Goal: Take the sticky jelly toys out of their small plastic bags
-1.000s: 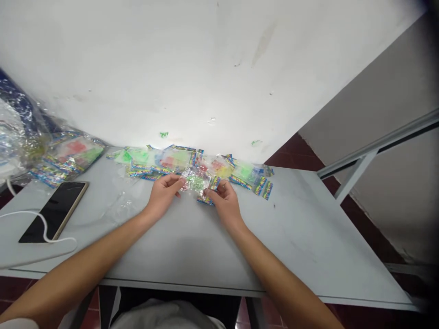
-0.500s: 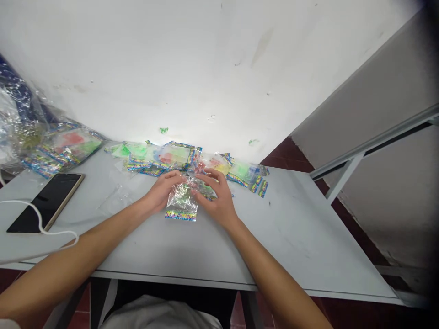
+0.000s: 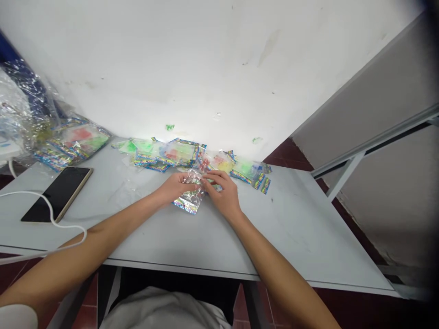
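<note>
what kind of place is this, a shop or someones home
Probably a plain home or back-room packing spot, not a shop floor. A bare grey table stands against a scuffed white wall, small printed plastic packets are heaped along it, and a phone lies charging beside them.

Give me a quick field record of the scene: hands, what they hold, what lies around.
left hand: pinching the small clear plastic packet with a glittery edge
right hand: pinching the same packet
packet: low over the grey table
behind: row of colourful packets along the wall
left side: black smartphone under a white cable
</note>
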A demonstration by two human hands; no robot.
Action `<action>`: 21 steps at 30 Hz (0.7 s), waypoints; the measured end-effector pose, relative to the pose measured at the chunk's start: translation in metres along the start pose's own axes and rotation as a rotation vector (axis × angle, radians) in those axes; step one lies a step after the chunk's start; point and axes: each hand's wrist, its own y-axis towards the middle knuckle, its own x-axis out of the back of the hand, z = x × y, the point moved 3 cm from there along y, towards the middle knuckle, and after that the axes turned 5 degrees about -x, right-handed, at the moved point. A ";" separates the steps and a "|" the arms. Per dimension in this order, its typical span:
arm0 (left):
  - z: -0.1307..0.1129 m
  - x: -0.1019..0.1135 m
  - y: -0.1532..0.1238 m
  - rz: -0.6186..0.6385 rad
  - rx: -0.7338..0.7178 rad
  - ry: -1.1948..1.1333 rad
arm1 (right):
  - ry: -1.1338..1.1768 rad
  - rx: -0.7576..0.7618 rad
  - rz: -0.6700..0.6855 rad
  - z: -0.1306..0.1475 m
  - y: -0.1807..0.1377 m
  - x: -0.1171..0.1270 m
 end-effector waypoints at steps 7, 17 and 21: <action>0.002 0.000 -0.001 0.048 0.010 0.050 | -0.179 0.205 -0.037 0.006 0.002 0.004; 0.002 0.000 -0.001 0.118 0.050 0.107 | 0.124 -0.208 0.042 -0.010 0.007 0.008; 0.000 0.003 0.000 0.060 0.037 0.091 | 0.236 -0.289 0.026 -0.017 0.008 0.007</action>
